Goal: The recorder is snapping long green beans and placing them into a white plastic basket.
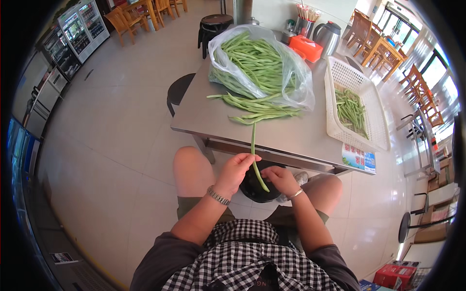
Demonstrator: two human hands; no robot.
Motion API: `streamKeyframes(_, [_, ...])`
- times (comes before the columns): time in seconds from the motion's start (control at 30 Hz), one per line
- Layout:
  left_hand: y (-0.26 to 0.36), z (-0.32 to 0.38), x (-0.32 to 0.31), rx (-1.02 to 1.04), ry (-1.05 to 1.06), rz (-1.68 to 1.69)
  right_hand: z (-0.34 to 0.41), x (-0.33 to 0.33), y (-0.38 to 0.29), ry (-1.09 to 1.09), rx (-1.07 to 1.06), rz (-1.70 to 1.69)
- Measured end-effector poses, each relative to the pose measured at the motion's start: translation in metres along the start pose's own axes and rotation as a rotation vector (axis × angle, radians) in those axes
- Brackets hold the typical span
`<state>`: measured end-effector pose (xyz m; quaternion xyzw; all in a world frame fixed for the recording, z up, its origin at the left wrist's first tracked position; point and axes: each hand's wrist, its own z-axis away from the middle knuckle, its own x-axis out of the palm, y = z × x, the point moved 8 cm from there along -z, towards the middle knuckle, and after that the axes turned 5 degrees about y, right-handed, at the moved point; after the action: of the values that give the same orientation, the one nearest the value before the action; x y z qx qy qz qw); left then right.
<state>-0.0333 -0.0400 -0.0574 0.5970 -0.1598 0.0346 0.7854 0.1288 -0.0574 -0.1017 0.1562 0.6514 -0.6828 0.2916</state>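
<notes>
A long green bean (pixel 253 138) is pinched between the thumb and fingers of my left hand (pixel 235 171), one end pointing at the table and the other hanging over a black bin (pixel 251 187). Close to the bean's lower part is my right hand (pixel 282 179), fingers curled; whether it holds a scrap is too small to tell. Loose green beans (pixel 255 109) lie on the steel table (pixel 291 134) in front of an open clear plastic bag (pixel 300 85) full of long beans (pixel 251 58). Shorter bean pieces (pixel 350 112) rest in a white perforated plastic basket (pixel 376 127) at the right.
At the table's back stand an orange tissue box (pixel 306 48), a steel thermos jug (pixel 327 38) and a holder of chopsticks (pixel 305 25). A printed sheet (pixel 358 158) lies under the basket's front. A black stool (pixel 179 92) is left of the table.
</notes>
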Motion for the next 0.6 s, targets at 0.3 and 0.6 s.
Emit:
streamKeyframes(0.3, [0.013,0.000,0.026,0.000,-0.054,0.239,0.023,0.016,-0.062,-0.291,0.247,-0.837])
streamKeyframes(0.6, [0.021,-0.004,0.028,0.010,-0.071,0.253,0.029,0.011,-0.085,-0.322,0.278,-0.875])
